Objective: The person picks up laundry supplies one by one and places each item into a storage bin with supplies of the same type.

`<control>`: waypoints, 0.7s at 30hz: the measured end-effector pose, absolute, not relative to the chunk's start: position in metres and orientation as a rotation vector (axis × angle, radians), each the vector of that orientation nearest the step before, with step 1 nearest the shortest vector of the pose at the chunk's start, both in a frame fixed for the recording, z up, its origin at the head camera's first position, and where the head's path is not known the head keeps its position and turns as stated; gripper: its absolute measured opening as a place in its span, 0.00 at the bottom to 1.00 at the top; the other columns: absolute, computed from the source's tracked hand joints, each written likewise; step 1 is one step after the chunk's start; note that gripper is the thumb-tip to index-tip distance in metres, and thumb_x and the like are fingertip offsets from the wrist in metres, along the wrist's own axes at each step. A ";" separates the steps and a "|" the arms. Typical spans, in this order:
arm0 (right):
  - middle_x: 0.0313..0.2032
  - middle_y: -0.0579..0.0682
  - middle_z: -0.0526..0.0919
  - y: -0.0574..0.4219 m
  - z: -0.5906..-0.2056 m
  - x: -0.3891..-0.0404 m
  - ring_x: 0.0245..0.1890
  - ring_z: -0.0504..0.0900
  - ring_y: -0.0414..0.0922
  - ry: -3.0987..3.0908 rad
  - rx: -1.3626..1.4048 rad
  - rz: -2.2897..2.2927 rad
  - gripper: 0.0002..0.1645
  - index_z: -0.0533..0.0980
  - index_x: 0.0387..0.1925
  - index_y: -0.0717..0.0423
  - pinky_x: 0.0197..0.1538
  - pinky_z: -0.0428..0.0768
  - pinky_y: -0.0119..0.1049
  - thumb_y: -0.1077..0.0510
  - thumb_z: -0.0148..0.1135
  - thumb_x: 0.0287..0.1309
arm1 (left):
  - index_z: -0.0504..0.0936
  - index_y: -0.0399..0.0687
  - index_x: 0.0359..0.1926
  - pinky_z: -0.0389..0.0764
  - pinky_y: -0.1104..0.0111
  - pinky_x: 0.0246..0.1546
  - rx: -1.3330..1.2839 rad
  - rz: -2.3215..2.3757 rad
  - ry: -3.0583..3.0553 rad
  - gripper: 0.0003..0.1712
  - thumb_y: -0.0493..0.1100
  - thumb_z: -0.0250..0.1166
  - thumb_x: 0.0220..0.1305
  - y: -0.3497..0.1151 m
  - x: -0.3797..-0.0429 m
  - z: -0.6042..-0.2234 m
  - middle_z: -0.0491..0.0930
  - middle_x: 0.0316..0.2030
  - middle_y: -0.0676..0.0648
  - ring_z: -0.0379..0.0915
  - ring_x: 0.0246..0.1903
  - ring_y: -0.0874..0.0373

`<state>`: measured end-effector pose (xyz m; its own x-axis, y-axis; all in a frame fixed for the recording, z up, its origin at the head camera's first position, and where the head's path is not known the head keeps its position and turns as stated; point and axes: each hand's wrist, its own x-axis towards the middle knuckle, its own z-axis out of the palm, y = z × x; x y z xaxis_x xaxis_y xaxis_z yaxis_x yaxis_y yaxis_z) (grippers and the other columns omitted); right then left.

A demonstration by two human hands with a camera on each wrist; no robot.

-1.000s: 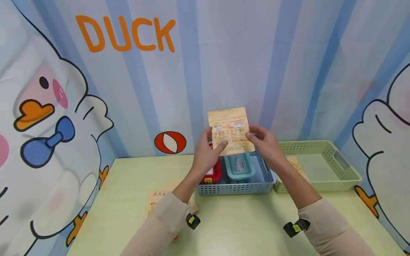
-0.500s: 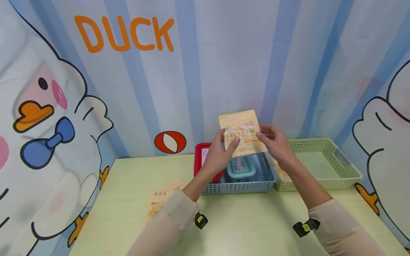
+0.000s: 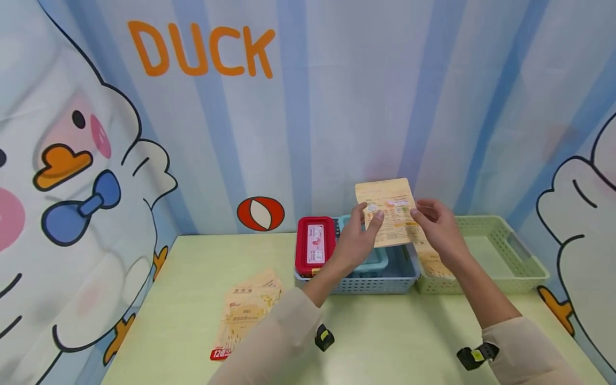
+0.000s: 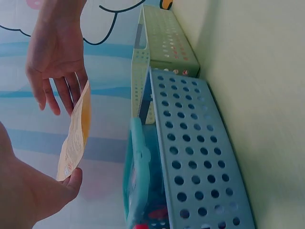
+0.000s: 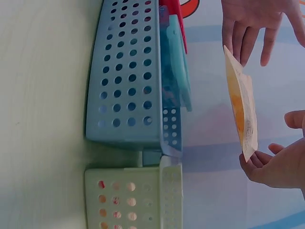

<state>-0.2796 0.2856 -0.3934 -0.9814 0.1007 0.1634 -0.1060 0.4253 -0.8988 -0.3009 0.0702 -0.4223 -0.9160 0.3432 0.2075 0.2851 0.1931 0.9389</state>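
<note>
Both hands hold a flat tan printed pouch (image 3: 389, 211) above the blue basket (image 3: 370, 287), its printed side facing the head camera. My left hand (image 3: 355, 239) grips its left side, thumb across the front. At the opposite edge, my right hand (image 3: 444, 235) holds it by thumb and fingers. In the left wrist view, the pouch (image 4: 74, 143) is seen nearly edge-on and slightly bowed between the two hands. A similar pouch (image 3: 435, 266) lies in the green basket (image 3: 486, 287), partly hidden by the right hand. More tan pouches (image 3: 247, 307) lie on the table at left.
The blue basket carries a red-lidded box (image 3: 315, 246) and a teal-lidded box (image 3: 372, 262), partly covered by the held pouch. Both baskets stand side by side at the back of the pale green table (image 3: 375, 337). A duck-printed striped curtain (image 3: 337, 107) hangs behind.
Both hands have carried the pouch to the right and slightly lower, toward the green basket. The red-lidded box and the pouches on the table are now less covered by the left arm.
</note>
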 end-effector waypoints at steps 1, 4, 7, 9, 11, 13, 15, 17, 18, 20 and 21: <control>0.75 0.69 0.65 0.288 -0.395 -0.279 0.76 0.63 0.65 -2.487 -0.003 1.580 0.39 0.59 0.79 0.66 0.73 0.65 0.65 0.46 0.54 0.82 | 0.52 0.52 0.84 0.71 0.44 0.70 0.633 1.857 2.388 0.48 0.73 0.49 0.77 0.073 -0.300 -0.423 0.60 0.80 0.41 0.58 0.78 0.46; 0.75 0.71 0.64 0.295 -0.400 -0.277 0.76 0.63 0.67 -2.491 -0.018 1.565 0.40 0.58 0.79 0.66 0.72 0.65 0.67 0.44 0.53 0.82 | 0.52 0.52 0.84 0.71 0.45 0.70 0.643 1.832 2.391 0.48 0.74 0.47 0.77 0.080 -0.298 -0.423 0.61 0.79 0.41 0.58 0.78 0.46; 0.76 0.71 0.63 0.302 -0.401 -0.277 0.75 0.63 0.68 -2.483 -0.021 1.572 0.42 0.57 0.80 0.65 0.72 0.64 0.68 0.42 0.53 0.81 | 0.50 0.52 0.85 0.70 0.45 0.71 0.640 1.802 2.400 0.49 0.74 0.45 0.78 0.086 -0.297 -0.421 0.61 0.80 0.41 0.59 0.78 0.47; 0.76 0.70 0.63 0.307 -0.400 -0.276 0.75 0.63 0.68 -2.468 -0.020 1.588 0.43 0.57 0.80 0.65 0.72 0.63 0.69 0.41 0.53 0.81 | 0.49 0.50 0.85 0.69 0.46 0.72 0.640 1.806 2.399 0.49 0.74 0.43 0.78 0.090 -0.297 -0.419 0.60 0.80 0.41 0.59 0.78 0.47; 0.76 0.70 0.63 0.312 -0.398 -0.276 0.75 0.63 0.68 -2.457 -0.023 1.597 0.43 0.57 0.80 0.64 0.72 0.63 0.68 0.40 0.53 0.81 | 0.47 0.49 0.86 0.67 0.47 0.73 0.637 1.832 2.384 0.50 0.74 0.42 0.79 0.095 -0.297 -0.416 0.58 0.81 0.40 0.58 0.78 0.47; 0.76 0.70 0.63 0.317 -0.395 -0.276 0.75 0.63 0.68 -2.446 -0.038 1.592 0.43 0.58 0.80 0.64 0.72 0.63 0.68 0.39 0.53 0.80 | 0.45 0.48 0.86 0.66 0.49 0.74 0.641 1.865 2.354 0.50 0.74 0.41 0.79 0.102 -0.297 -0.413 0.57 0.81 0.39 0.56 0.79 0.48; 0.76 0.70 0.63 0.321 -0.391 -0.276 0.76 0.62 0.68 -2.434 -0.057 1.589 0.44 0.57 0.80 0.64 0.72 0.63 0.68 0.39 0.52 0.80 | 0.44 0.48 0.86 0.66 0.50 0.74 0.650 1.882 2.327 0.50 0.74 0.40 0.79 0.108 -0.297 -0.410 0.56 0.81 0.39 0.55 0.79 0.48; 0.76 0.70 0.63 0.325 -0.389 -0.276 0.76 0.62 0.68 -2.423 -0.077 1.588 0.44 0.57 0.80 0.64 0.72 0.63 0.68 0.39 0.52 0.81 | 0.44 0.50 0.86 0.67 0.50 0.73 0.651 1.883 2.312 0.50 0.75 0.41 0.79 0.114 -0.296 -0.409 0.56 0.81 0.39 0.56 0.79 0.48; 0.76 0.70 0.62 0.327 -0.388 -0.276 0.76 0.62 0.68 -2.419 -0.085 1.588 0.44 0.56 0.80 0.64 0.72 0.63 0.68 0.40 0.52 0.81 | 0.43 0.51 0.86 0.68 0.50 0.73 0.647 1.882 2.303 0.50 0.75 0.41 0.79 0.117 -0.296 -0.409 0.55 0.82 0.38 0.56 0.79 0.47; 0.77 0.70 0.61 0.329 -0.387 -0.276 0.76 0.61 0.68 -2.422 -0.089 1.591 0.44 0.55 0.81 0.65 0.72 0.62 0.68 0.40 0.52 0.81 | 0.42 0.52 0.86 0.69 0.49 0.72 0.635 1.890 2.284 0.51 0.75 0.42 0.79 0.120 -0.296 -0.410 0.54 0.82 0.38 0.56 0.79 0.46; 0.77 0.71 0.61 0.330 -0.387 -0.275 0.76 0.61 0.69 -2.425 -0.090 1.593 0.44 0.55 0.81 0.65 0.72 0.62 0.68 0.41 0.52 0.81 | 0.42 0.52 0.86 0.69 0.49 0.72 0.626 1.902 2.268 0.51 0.75 0.42 0.78 0.122 -0.297 -0.410 0.54 0.82 0.37 0.57 0.79 0.46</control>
